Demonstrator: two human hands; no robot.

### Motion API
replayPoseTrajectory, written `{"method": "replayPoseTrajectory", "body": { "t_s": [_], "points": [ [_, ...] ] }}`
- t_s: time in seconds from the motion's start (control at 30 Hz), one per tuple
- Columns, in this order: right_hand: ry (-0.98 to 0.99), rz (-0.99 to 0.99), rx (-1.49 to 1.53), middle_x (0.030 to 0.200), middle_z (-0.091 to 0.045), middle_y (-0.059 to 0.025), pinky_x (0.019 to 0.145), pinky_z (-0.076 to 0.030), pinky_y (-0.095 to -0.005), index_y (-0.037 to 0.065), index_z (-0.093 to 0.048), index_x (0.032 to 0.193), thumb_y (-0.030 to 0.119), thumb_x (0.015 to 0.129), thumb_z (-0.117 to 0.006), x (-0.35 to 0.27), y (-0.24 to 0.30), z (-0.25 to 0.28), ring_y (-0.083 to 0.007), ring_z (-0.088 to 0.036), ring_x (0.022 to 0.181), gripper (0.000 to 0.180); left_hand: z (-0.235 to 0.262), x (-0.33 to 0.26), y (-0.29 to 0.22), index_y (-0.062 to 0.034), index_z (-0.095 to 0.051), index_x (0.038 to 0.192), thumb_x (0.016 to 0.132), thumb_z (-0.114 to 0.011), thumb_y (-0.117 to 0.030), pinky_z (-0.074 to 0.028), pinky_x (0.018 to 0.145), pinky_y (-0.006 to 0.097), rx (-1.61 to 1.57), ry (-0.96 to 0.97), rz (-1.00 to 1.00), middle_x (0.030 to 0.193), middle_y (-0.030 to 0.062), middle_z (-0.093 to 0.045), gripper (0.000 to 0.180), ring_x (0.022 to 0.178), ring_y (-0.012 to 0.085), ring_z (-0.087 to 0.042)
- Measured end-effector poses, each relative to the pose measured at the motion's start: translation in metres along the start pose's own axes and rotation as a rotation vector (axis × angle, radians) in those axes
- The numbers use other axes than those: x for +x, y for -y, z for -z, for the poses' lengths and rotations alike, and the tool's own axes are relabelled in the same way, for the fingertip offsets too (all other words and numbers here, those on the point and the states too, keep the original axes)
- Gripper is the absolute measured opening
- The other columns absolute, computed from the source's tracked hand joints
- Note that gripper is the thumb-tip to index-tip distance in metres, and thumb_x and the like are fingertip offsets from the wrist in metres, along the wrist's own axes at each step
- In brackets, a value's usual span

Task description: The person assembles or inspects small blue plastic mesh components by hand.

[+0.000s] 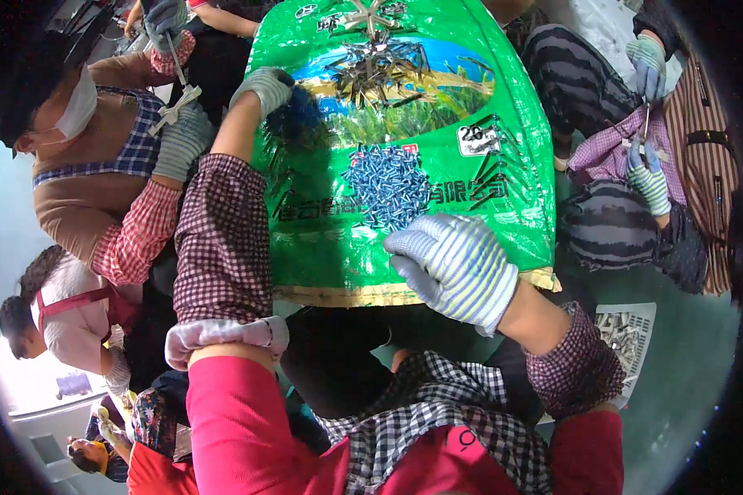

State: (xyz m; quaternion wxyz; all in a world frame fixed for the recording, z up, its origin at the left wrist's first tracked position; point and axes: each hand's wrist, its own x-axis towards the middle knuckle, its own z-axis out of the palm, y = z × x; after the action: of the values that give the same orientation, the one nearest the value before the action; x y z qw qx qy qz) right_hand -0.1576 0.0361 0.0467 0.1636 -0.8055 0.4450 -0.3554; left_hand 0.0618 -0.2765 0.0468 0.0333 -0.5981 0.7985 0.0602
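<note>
Screws [388,188] in a loose blue heap on a green sack [322,257]: light, stiff, likely slippery

Heap sits on the lower middle of the sack, spread out, pieces lying every which way. Look like short metal screws, shiny; exact type too small to tell. Each one probably weighs next to nothing, rigid, hard to break. Smooth shanks likely roll or slide, more so on the glossy sack, and knit gloves likely dull the feel.

Best hold: thumb and fingertip across the shank of a single screw at the heap's near edge, where pieces lie looser. Pressing into the middle would probably scatter them.

Right hand [464,269], gloved, just beside the heap's near right edge. Its grip is curled, thumb near forefinger; cannot tell whether anything is pinched. Left hand [266,91], gloved, at the sack's left side by a dark blue clump [299,117]; fingertips in shadow, cannot tell if its grip is apart or clamped.

Dark strips [380,70] lie beyond the heap, a pale star-shaped part [366,15] farther still. Strips look thin and stiff, maybe tangled.
</note>
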Motion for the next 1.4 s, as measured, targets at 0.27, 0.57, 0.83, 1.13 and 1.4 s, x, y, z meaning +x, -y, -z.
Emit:
{"method": "replayPoseTrajectory", "body": {
  "t_s": [0.27, 0.57, 0.83, 1.13, 1.4],
  "points": [
    [0.051, 0.037, -0.030, 0.077, -0.058, -0.0081, 0.061, -0.047, -0.0393, 0.009, -0.060, 0.088, 0.016, 0.076, -0.062, 0.001, 0.008, -0.008, -0.0276, -0.058, 0.070, 0.014, -0.020, 0.000, -0.055, -0.0051, -0.067, 0.093, 0.068, -0.065, -0.031, -0.048, 0.074, 0.034, -0.251, -0.039, -0.023, 0.088, 0.0168, -0.066, 0.036, 0.080, 0.0263, -0.063],
    [-0.047, 0.023, -0.011, 0.076, -0.059, -0.0084, 0.059, -0.047, -0.0398, 0.010, -0.059, 0.088, 0.017, 0.077, -0.062, -0.003, 0.000, 0.009, -0.0288, -0.059, 0.069, 0.013, 0.001, -0.072, -0.091, -0.0009, -0.066, 0.092, 0.073, -0.067, -0.017, -0.047, 0.066, 0.029, -0.796, -0.212, -0.071, 0.080, 0.0093, -0.067, 0.025, 0.069, 0.0146, -0.058],
    [-0.274, -0.482, 0.347, 0.068, -0.061, -0.0092, 0.060, -0.048, -0.0347, 0.003, -0.056, 0.108, 0.048, 0.072, -0.069, 0.011, -0.032, 0.040, -0.0214, -0.059, 0.061, 0.059, -0.006, -0.212, -0.165, -0.0110, -0.060, 0.084, 0.073, -0.058, -0.009, -0.045, 0.072, 0.041, -0.142, -0.541, -0.708, 0.087, 0.0094, -0.060, 0.011, 0.080, 0.0297, -0.059],
    [-0.220, -0.314, 0.529, 0.074, -0.061, -0.0041, 0.064, -0.045, -0.0260, 0.000, -0.061, 0.086, 0.018, 0.082, -0.065, 0.009, -0.025, 0.033, -0.0082, -0.052, 0.069, 0.019, -0.029, -0.248, -0.150, -0.0035, -0.053, 0.116, 0.080, -0.064, -0.010, -0.045, 0.069, 0.027, -1.077, -0.581, -0.260, 0.096, 0.0081, -0.060, 0.038, 0.081, 0.0175, -0.057],
    [-0.100, -0.206, 0.501, 0.079, -0.062, -0.0047, 0.067, -0.046, -0.0263, 0.001, -0.061, 0.089, 0.016, 0.082, -0.065, 0.013, -0.019, 0.023, -0.0095, -0.056, 0.072, 0.017, -0.025, -0.246, -0.135, 0.0027, -0.050, 0.117, 0.085, -0.061, -0.022, -0.040, 0.045, 0.019, -1.732, -0.137, -0.003, 0.077, 0.0031, -0.059, 0.042, 0.059, 0.0087, -0.054]
  ]
}}
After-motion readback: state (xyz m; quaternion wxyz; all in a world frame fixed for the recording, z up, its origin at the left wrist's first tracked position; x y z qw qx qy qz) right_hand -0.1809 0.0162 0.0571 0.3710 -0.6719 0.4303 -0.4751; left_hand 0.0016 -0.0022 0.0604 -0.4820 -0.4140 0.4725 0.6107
